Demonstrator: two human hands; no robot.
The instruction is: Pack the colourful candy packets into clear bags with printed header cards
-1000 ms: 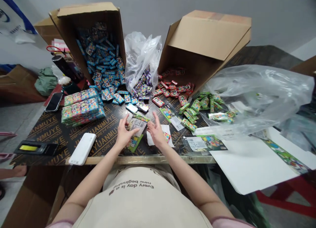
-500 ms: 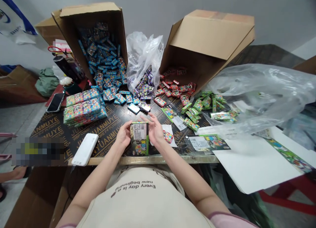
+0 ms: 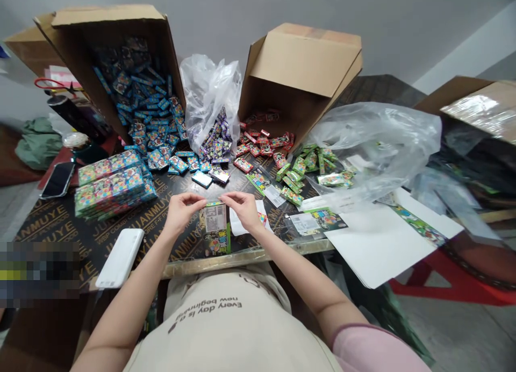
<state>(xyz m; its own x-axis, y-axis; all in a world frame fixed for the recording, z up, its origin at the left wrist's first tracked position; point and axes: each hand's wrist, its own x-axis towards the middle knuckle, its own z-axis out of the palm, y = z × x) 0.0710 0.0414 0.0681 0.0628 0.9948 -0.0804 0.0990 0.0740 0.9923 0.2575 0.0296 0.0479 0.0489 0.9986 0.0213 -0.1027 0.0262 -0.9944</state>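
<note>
A flat dark printed packet point(image 3: 216, 229) with a green edge and a pale label lies close to the table's front edge. My left hand point(image 3: 182, 209) is closed, its fingertips pinching the packet's upper left corner. At the upper right corner, my right hand point(image 3: 244, 208) pinches with thumb and fingers. A white paper point(image 3: 238, 225) lies partly under my right hand, with a small red box point(image 3: 263, 218) on it. Just beyond my hands are a white-faced small box point(image 3: 202, 179) and a purple small box point(image 3: 219, 174).
Blue boxes spill from a carton point(image 3: 175, 65) at back left; red ones lie before another carton point(image 3: 306, 65). A plastic bag point(image 3: 209, 92) holds purple boxes. Green boxes point(image 3: 296, 176) lie right. Stacked bundles point(image 3: 108, 186), a white power bank point(image 3: 120, 258) and a phone point(image 3: 57, 180) are left.
My fingers have moved from the packet's sides to its top edge and now pinch there. The whole view has turned to the right.
</note>
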